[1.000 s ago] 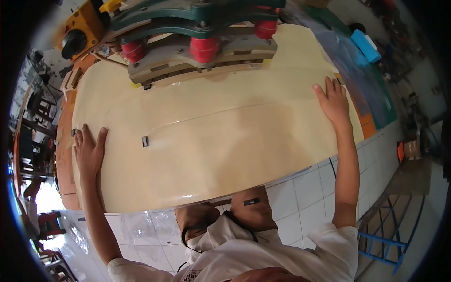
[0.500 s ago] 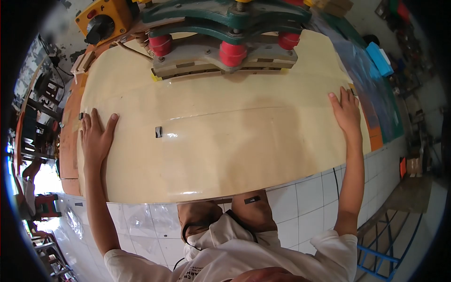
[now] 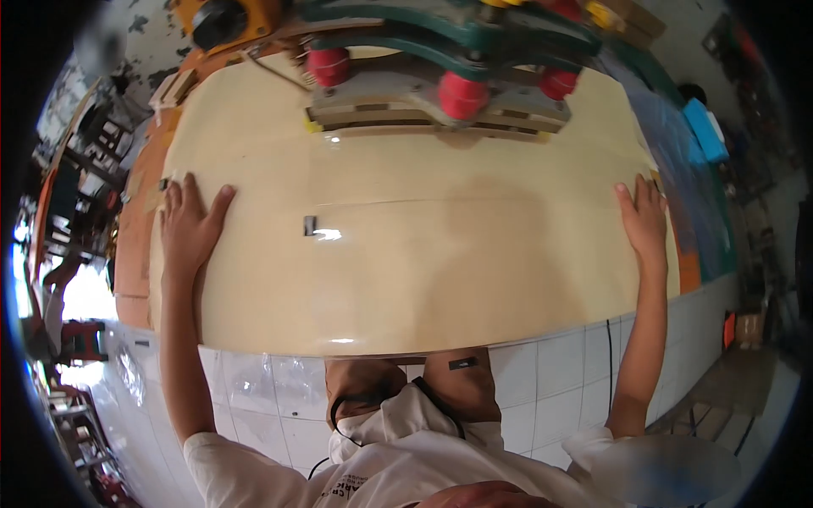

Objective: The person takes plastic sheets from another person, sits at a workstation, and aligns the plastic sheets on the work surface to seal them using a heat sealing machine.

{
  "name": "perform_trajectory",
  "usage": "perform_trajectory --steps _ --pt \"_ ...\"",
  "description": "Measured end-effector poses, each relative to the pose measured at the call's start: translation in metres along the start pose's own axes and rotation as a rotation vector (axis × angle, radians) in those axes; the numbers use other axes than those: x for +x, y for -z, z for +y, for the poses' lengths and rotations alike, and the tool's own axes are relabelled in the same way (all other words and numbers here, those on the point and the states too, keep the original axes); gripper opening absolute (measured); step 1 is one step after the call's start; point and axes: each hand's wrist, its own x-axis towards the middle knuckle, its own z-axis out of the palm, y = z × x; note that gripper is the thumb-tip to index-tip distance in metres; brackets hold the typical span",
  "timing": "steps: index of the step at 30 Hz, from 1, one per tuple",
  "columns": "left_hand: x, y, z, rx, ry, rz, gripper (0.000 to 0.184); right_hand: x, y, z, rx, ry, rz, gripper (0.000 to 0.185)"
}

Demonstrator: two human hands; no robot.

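A pale yellow sheet [image 3: 381, 288] lies spread over the bench [image 3: 134, 267], covering most of it, so the laying-out looks done; a thin line crosses its middle, and whether it is a seam or a crease I cannot tell. The left hand [image 3: 193, 233] and right hand [image 3: 645, 227] rest palm-down near its opposite side edges, fingers extended, thumbs apart, gripping nothing. A small dark piece [image 3: 310, 226] lies on the sheet, nearer the left hand, and another dark bit [image 3: 163, 184] sits by that hand's fingertips. What is left appears to concern the far part, where a grey press head [image 3: 415, 100] with red mounts [image 3: 463, 93] overhangs the sheet and hides some of it; contact there is unclear. Beyond stand a yellow control box [image 3: 241, 24] and wooden blocks [image 3: 174, 89]; clear plastic [image 3: 690, 216] and a blue box [image 3: 705, 129] flank the right side.
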Motion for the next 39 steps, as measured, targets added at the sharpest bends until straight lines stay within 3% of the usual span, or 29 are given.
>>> perform_trajectory --steps 8,33,39 --pt "-0.005 0.008 0.009 0.026 0.037 -0.023 0.095 -0.001 0.001 -0.008 -0.02 -0.046 -0.038 0.085" --pt "0.002 0.0 0.0 -0.002 -0.005 0.007 0.106 0.001 -0.001 -0.004 -0.027 -0.036 -0.031 0.083" --pt "0.0 0.006 0.006 0.035 0.033 -0.012 0.1 0.001 -0.001 0.0 -0.024 -0.027 -0.031 0.083"
